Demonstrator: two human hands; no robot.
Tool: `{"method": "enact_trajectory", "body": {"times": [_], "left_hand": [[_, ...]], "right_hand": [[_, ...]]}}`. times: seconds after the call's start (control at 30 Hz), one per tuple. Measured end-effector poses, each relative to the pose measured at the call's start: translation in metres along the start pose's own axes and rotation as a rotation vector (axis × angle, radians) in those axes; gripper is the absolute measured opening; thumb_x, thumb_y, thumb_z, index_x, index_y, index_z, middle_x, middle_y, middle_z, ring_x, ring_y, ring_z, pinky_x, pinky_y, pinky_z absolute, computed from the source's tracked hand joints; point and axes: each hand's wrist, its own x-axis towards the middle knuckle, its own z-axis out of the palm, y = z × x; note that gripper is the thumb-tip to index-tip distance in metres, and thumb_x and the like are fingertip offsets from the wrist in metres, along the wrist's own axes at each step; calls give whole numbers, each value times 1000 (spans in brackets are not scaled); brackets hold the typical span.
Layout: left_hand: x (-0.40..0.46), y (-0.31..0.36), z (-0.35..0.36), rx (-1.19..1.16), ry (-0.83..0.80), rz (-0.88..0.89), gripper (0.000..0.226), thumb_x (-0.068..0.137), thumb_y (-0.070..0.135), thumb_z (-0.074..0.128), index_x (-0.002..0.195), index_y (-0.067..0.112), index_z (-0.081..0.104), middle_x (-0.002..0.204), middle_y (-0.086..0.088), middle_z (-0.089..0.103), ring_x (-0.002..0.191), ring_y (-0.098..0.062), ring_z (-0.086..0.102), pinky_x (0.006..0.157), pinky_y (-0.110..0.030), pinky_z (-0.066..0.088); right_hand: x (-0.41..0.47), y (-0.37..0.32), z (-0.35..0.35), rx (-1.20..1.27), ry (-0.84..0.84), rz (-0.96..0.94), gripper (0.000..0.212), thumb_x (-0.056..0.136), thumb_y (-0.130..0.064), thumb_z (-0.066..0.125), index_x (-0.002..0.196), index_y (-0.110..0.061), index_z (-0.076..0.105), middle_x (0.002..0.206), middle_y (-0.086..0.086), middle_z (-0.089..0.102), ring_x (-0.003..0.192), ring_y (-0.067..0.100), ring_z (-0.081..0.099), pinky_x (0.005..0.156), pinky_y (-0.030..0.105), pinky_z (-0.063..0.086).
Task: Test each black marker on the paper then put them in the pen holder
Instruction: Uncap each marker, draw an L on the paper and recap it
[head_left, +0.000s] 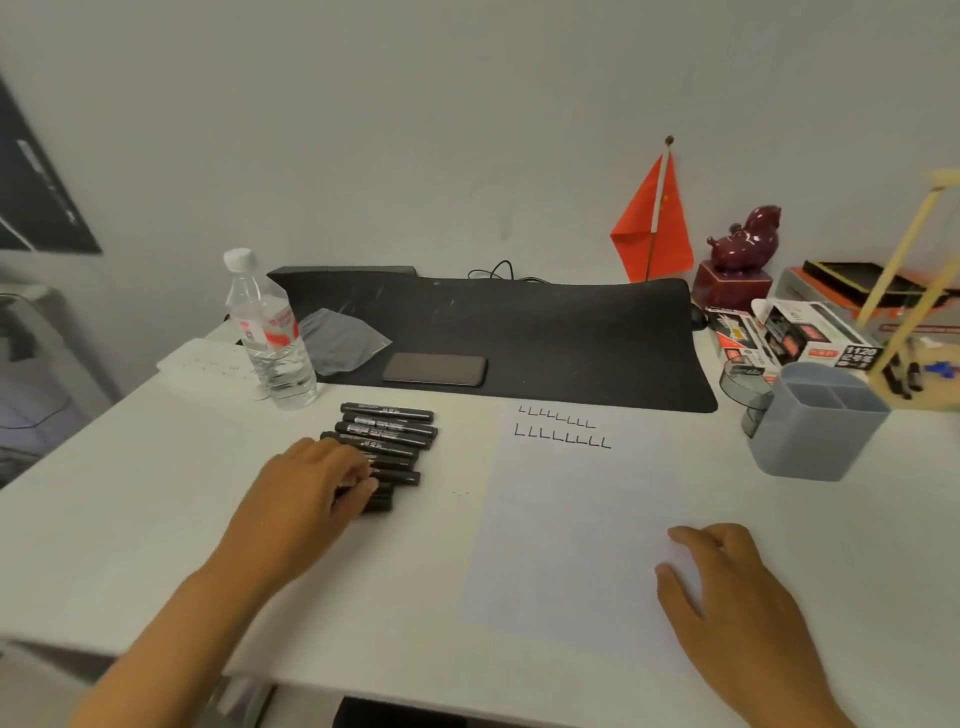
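Note:
Several black markers lie side by side in a row on the white desk, left of centre. My left hand rests on the near end of that row, fingers curled over the closest markers; whether it grips one I cannot tell. A white sheet of paper lies to the right, with two rows of small black L marks near its far edge. My right hand lies flat on the paper's right side, fingers apart, holding nothing. The grey pen holder stands at the right with nothing visible in its compartments.
A water bottle stands behind the markers on the left. A black desk mat carries a phone and a grey cloth. A red flag, a dark red figurine and marker boxes crowd the back right.

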Motion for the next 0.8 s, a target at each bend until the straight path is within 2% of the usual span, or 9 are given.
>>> {"method": "enact_trajectory", "body": {"times": [0.07,0.13,0.27,0.5,0.57,0.6,0.67,0.73,0.8], "left_hand": [[-5,-13,1,106,-123,67,14,81,36,75,89,29,67,84,12,64,76,-16,57,60,-32,46],[-9,-17,6,122,-162,114,16,82,38,72,95,29,70,90,10,66,82,-19,60,62,-32,47],[-9,-19,13,97,-162,192,36,89,49,44,99,28,71,93,10,66,85,-19,60,65,-35,50],[-5,3,11,109,-120,293,37,97,49,31,105,28,61,98,13,64,89,-14,60,76,-28,39],[1,22,7,-151,-81,195,36,98,52,33,110,30,58,98,15,64,88,-11,61,76,-30,46],[4,34,6,-361,-57,112,31,97,52,37,113,33,56,98,14,65,89,-9,63,75,-28,50],[14,63,10,-799,-11,-20,25,98,41,48,121,34,54,100,6,67,93,-16,67,77,-25,55],[26,94,15,-1168,-29,-101,25,98,22,53,123,25,57,99,-6,70,94,-25,70,77,-29,58],[35,121,18,-1466,-86,-215,21,97,15,56,118,14,57,99,-18,68,99,-33,69,78,-37,59]], "right_hand": [[1,1,1,8,7,13,43,90,-46,53,129,-29,54,123,-6,44,78,8,50,72,23,42],[2,2,2,8,13,15,42,89,-45,54,128,-29,55,122,-5,45,76,8,48,71,23,40],[1,3,2,21,25,0,39,89,-42,55,125,-27,58,119,-6,46,76,10,48,71,27,45],[-1,1,-2,104,24,2,37,89,-37,59,124,-27,58,119,-6,46,75,9,51,72,26,44],[-1,-1,-9,265,56,9,35,88,-34,61,122,-30,59,114,-11,45,74,3,53,69,20,43],[-1,-4,-13,353,91,-6,32,87,-32,62,119,-33,59,111,-13,46,75,0,54,68,15,41],[1,-18,-21,449,143,-129,29,86,-33,61,113,-42,56,106,-19,50,77,0,55,65,9,39],[3,-41,-25,534,31,-236,28,85,-43,57,113,-46,54,109,-22,55,84,3,58,66,10,44],[9,-63,-25,662,-218,-227,37,84,-58,52,120,-48,51,108,-28,58,93,0,59,71,12,46]]}}
